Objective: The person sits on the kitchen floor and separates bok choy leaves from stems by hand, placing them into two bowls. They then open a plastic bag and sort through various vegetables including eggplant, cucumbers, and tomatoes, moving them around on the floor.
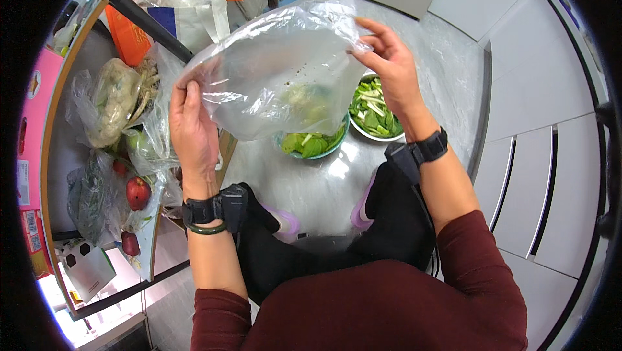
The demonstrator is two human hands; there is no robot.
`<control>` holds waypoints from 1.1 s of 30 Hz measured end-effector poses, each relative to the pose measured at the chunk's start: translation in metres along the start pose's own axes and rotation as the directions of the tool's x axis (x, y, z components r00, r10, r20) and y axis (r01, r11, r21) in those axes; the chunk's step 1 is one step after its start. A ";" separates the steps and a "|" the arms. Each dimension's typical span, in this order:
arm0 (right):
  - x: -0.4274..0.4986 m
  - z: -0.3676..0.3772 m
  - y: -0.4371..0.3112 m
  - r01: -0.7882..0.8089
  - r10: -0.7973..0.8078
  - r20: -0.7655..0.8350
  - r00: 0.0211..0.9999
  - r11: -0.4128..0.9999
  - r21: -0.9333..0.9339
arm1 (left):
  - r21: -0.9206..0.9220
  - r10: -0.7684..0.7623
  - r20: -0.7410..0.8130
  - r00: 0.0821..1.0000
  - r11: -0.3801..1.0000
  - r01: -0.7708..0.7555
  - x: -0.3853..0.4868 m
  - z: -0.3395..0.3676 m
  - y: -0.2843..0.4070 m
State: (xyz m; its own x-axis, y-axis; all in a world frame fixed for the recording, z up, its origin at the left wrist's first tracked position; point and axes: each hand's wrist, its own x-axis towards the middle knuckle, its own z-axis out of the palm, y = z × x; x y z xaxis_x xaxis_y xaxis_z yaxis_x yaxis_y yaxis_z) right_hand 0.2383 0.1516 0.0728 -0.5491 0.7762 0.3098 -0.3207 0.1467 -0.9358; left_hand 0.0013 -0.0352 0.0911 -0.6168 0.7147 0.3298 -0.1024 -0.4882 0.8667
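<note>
A clear plastic bag [272, 74] is stretched between my two hands, with small dark specks on it. My left hand [194, 127] grips its left side, fingers partly hidden by the film. At the upper right, my right hand [388, 64] pinches the bag's edge between thumb and fingers. Below and behind the bag stands a green bowl [311, 157] of leafy greens [311, 146], partly covered by the film. A white-rimmed bowl [376, 138] of cut green leaves and pale stems [374, 108] is on the floor beside it, under my right hand.
On the left, a shelf [51, 118] holds a bagged cauliflower [114, 103], a red apple [138, 193] and other bagged vegetables. Shopping bags [184, 20] stand at the upper left. White drawers [520, 181] line the right side. My feet in purple slippers [290, 222] rest on the floor.
</note>
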 end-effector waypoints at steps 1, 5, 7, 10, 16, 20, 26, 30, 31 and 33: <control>0.002 -0.001 0.001 -0.087 0.088 0.022 0.996 0.996 -0.024 | -0.039 -0.038 0.007 0.999 0.999 0.038 -0.001 0.001 0.001; -0.005 0.012 0.010 -0.016 0.029 0.221 0.975 0.998 -0.063 | -0.130 -0.211 0.115 0.971 0.966 0.225 -0.012 0.019 -0.003; -0.018 0.027 0.015 -0.038 0.048 0.348 0.936 0.999 -0.034 | -0.084 -0.238 0.159 0.958 0.964 0.253 -0.021 0.036 -0.012; -0.034 0.056 0.023 -0.139 0.055 0.438 0.897 0.977 0.163 | 0.098 -0.278 0.127 0.952 0.959 0.267 -0.025 0.060 -0.030; -0.026 0.054 0.032 -0.122 0.105 0.176 0.979 0.989 0.089 | 0.568 -0.062 0.246 0.967 0.818 -0.093 -0.013 0.056 -0.037; -0.025 0.049 0.033 -0.209 0.193 0.087 0.977 0.942 0.264 | 0.346 -0.087 0.307 0.948 0.938 -0.026 -0.030 0.055 -0.049; -0.025 0.050 0.024 -0.373 0.318 0.321 0.892 0.919 0.127 | 0.390 -0.265 0.091 0.960 0.896 0.211 -0.034 0.048 -0.066; -0.017 0.038 0.021 -0.374 0.360 0.182 0.915 0.926 0.045 | 0.403 -0.154 -0.042 0.987 0.901 0.158 -0.026 0.029 -0.065; -0.020 0.042 0.024 -0.324 0.318 0.154 0.936 0.946 0.016 | 0.422 -0.137 -0.055 0.989 0.894 0.147 -0.028 0.028 -0.066; -0.030 0.054 0.031 -0.262 0.244 0.355 0.902 0.965 0.003 | 0.629 0.038 0.161 0.986 0.766 -0.132 -0.042 0.035 -0.074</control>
State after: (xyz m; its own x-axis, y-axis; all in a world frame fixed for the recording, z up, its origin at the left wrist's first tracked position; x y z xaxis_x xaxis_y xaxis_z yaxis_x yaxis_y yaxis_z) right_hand 0.2030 0.0998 0.0432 -0.8479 0.5184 0.1114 -0.1683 -0.0638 -0.9837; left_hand 0.0619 -0.0113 0.0261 -0.4864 0.7671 0.4184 0.4940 -0.1536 0.8558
